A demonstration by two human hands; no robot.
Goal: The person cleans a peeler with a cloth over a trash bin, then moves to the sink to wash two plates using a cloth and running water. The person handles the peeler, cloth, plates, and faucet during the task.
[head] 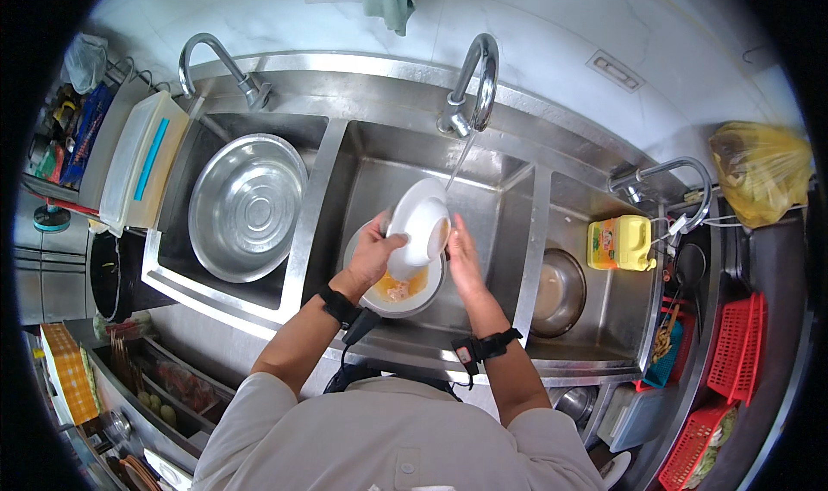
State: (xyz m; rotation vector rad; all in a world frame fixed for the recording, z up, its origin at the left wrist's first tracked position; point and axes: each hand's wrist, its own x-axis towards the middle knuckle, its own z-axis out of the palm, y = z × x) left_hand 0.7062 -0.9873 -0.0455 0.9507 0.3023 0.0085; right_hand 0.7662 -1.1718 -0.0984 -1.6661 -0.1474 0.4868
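Note:
My left hand (371, 253) grips the rim of a white bowl (414, 216), thumb on its outside, and holds it tilted on its side over the middle sink (491, 232). My right hand (463, 252) is at the right of the bowl's foot, fingers extended; whether it touches is hard to tell. A thin stream of water falls from the middle faucet (482, 83) towards the bowl's upper edge. Below stands another white bowl (424, 303) containing orange liquid and a pale pinkish food scrap (396, 288), partly hidden by the held bowl and my left hand.
A large metal basin (249, 206) sits in the left sink. The right sink holds a metal bowl (557, 294) with cloudy liquid and a yellow jug (620, 243). Red plastic baskets (737, 349) stand far right; a lidded plastic box (139, 161) is at left.

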